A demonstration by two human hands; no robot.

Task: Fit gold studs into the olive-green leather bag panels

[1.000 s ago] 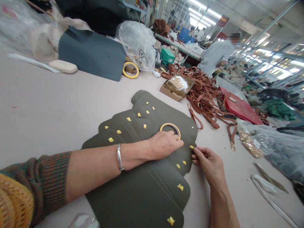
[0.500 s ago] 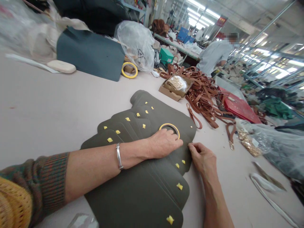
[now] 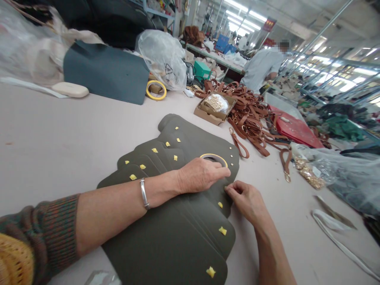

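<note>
My left hand (image 3: 203, 174) is closed round a roll of yellow-edged tape (image 3: 220, 157), resting above a stack of dark olive leather-like panels (image 3: 157, 233). The panels overlap like a fan, and small yellow tape pieces (image 3: 222, 230) are stuck along their edges. Several small metal studs (image 3: 231, 156) show at the upper right corner of the stack. My right hand (image 3: 245, 198) pinches at the right edge of the panels, just below the left fingers. Whatever lies between its thumb and forefinger is too small to make out.
Brown wrist straps (image 3: 249, 114) lie heaped beyond the stack, beside a cardboard box (image 3: 208, 117) of gold-coloured hardware. Farther left are another tape roll (image 3: 156, 90) and a dark blue-grey panel (image 3: 103, 73). Plastic bags (image 3: 353, 174) lie at right. A person (image 3: 261, 65) stands in the background.
My right hand has moved left onto the panels' edge. One yellow tape piece there no longer shows. More studs are visible at the corner. The left hand still holds the tape roll.
</note>
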